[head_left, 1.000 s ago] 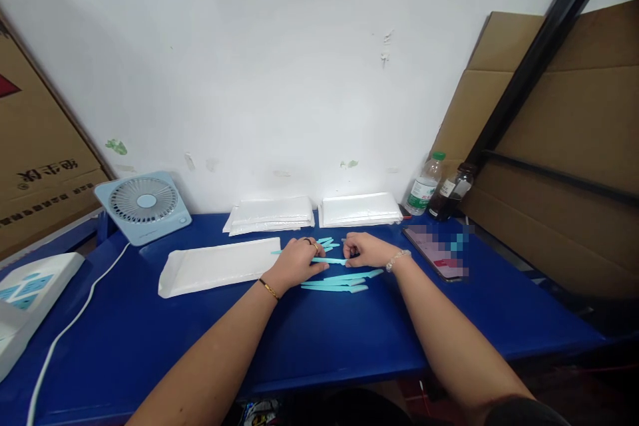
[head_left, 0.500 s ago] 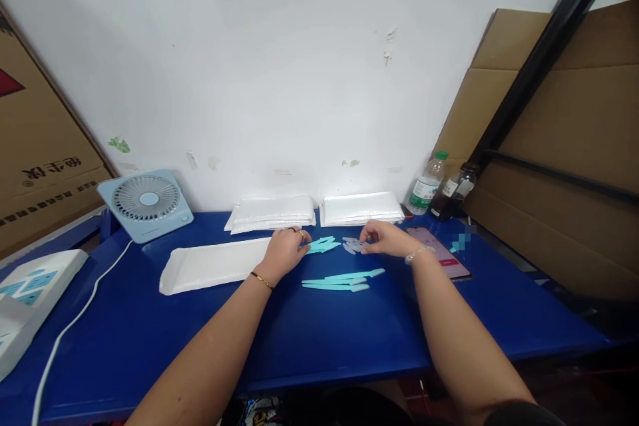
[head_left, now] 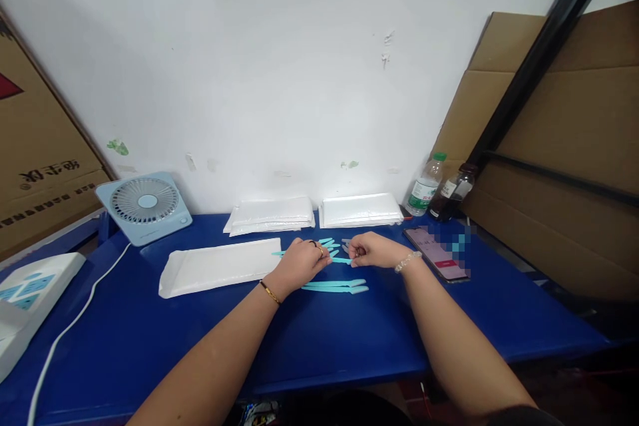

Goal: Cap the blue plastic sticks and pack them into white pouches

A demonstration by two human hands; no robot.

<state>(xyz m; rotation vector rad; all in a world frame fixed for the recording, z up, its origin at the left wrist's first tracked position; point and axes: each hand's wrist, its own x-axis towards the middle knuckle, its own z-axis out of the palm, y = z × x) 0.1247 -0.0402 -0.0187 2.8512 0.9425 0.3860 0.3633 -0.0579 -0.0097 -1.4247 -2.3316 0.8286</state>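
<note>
My left hand [head_left: 301, 263] is closed on a teal eyebrow razor [head_left: 341, 260], whose handle end sticks out to the left over a white padded mailer. At the razor's other end, the fingers of my right hand [head_left: 367, 251] pinch its blade end; whether a clear cap is between them is hidden. Behind the hands lies a small pile of teal razors [head_left: 328, 243], partly covered by my left hand. Clear blade caps [head_left: 345, 244] show just left of my right hand. Two more eyebrow razors [head_left: 333, 287] lie side by side on the table, nearer to me.
The white padded mailer [head_left: 214, 267] lies flat at left. Two stacks of mailers, one left [head_left: 272, 213] and one right [head_left: 360, 210], stand against the wall. A fan [head_left: 147, 203], power strip [head_left: 34, 299], phone [head_left: 439, 253] and two bottles [head_left: 424, 193] surround the blue table [head_left: 319, 339].
One of three front razors has left the table and is between my hands. My left hand moved right and nearer; my right hand moved left, from the caps to the razor's end.
</note>
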